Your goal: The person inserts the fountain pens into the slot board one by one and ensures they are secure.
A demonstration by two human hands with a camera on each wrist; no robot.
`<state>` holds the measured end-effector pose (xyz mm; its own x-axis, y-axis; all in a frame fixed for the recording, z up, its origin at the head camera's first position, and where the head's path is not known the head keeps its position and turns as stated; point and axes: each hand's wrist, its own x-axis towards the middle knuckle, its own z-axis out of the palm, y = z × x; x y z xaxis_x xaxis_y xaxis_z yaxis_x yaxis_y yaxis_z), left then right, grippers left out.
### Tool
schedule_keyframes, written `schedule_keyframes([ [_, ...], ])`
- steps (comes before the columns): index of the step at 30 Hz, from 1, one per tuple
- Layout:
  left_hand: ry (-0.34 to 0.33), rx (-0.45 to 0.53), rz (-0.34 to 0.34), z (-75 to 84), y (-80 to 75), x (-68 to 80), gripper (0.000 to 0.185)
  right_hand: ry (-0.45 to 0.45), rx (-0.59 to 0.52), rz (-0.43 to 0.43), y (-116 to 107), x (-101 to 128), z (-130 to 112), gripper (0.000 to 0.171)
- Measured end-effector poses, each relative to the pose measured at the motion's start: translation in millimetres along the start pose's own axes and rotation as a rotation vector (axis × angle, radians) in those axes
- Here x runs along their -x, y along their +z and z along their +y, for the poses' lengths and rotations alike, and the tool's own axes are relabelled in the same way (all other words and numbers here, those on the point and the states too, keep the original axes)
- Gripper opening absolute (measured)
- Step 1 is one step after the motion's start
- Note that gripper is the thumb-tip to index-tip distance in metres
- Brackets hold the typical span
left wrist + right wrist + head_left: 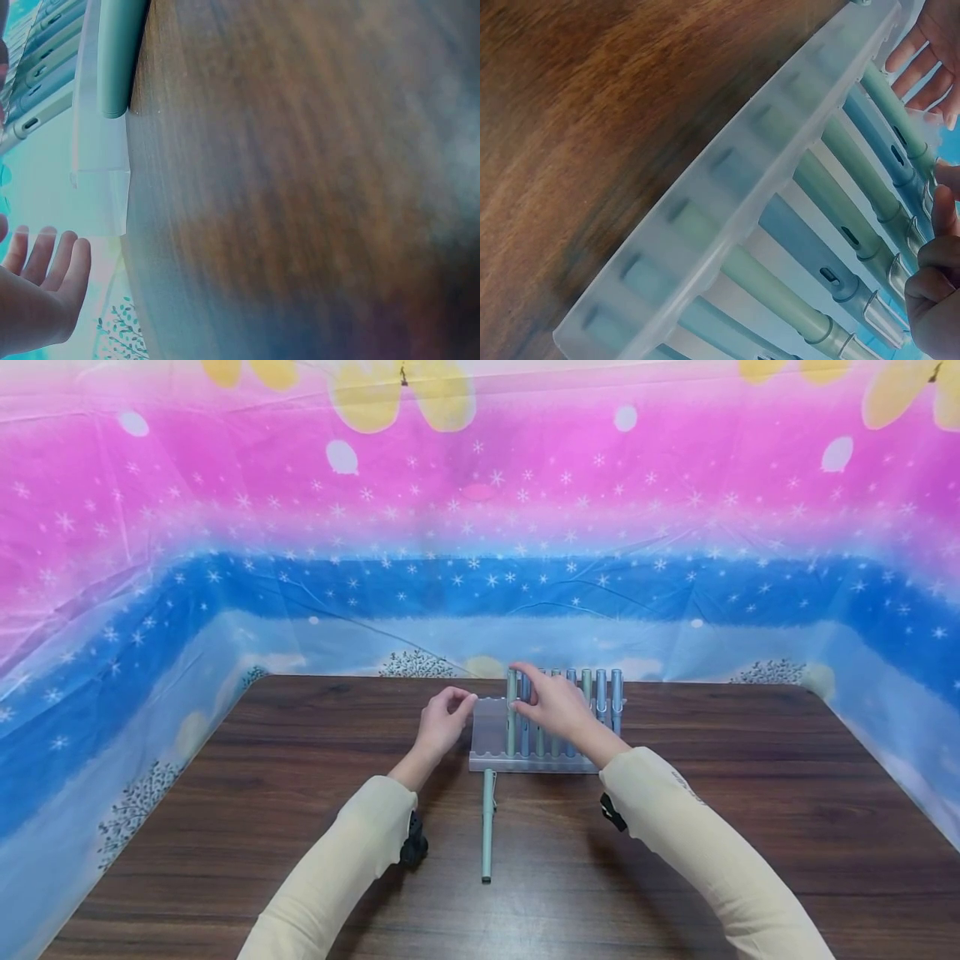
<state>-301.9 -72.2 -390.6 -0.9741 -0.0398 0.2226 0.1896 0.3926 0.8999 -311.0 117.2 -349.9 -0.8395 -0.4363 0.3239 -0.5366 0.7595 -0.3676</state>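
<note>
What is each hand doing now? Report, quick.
Left hand: fingers loosely curled by the tray's left edge, holding nothing.
Right hand: fingertips pinch a pen standing in the tray.

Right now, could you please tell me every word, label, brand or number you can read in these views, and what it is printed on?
No readable text in any view.
Pens in the frosted tray: no brand or label shows on the barrels.
Loose pen on the table: no print visible.
Right sleeve: a faint mark, too small and blurred to read.
Backdrop: only snowflakes and blotches, no lettering.
</note>
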Motion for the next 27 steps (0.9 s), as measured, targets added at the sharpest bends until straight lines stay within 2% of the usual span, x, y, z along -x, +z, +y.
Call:
schedule_keyframes([
  [27, -0.005, 0.012, -0.011, 0.1, -0.9, 0.4, 0.023, 0.011, 0.013, -0.015, 0.4, -1.5, -2.3, 0.056],
])
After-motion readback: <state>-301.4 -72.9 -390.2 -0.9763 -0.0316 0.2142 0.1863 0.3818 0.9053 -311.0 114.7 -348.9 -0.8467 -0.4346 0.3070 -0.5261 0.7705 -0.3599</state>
